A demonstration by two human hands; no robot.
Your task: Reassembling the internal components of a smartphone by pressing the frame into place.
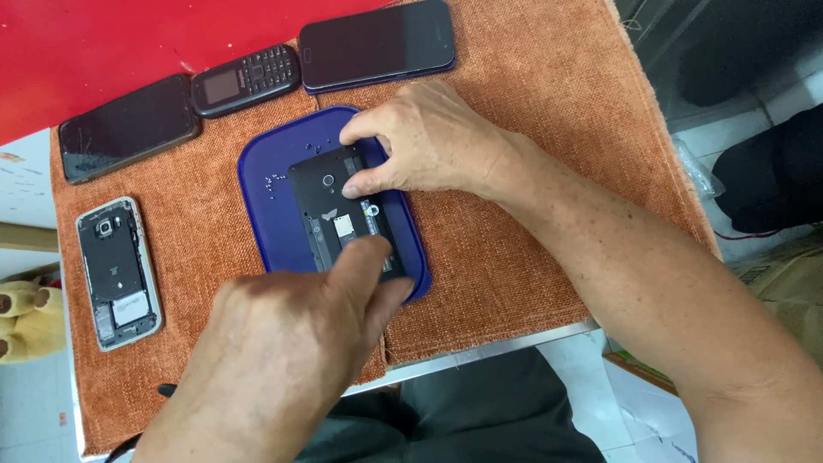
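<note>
Opened phone [343, 219] lies back-up on the blue tray [266, 171], tray sitting mid-mat [531, 129]. Back cover is off: black inner frame, round camera hole near the top, white label and small metal slots mid-body, lower end hidden under the left hand. Tiny screws [276, 182] loose on the tray, just left of the phone.

Right hand [424, 141]: thumb and index pinching the phone's top-right corner, other fingers curled. Left hand [291, 343]: fingers pressed together, tips down on the phone's lower end; can't tell if anything is held.

Around it: gutted phone with silver frame [117, 273] on the left side of the mat, cracked black phone [129, 127], keypad phone [246, 80], dark smartphone [377, 43] along the top.
</note>
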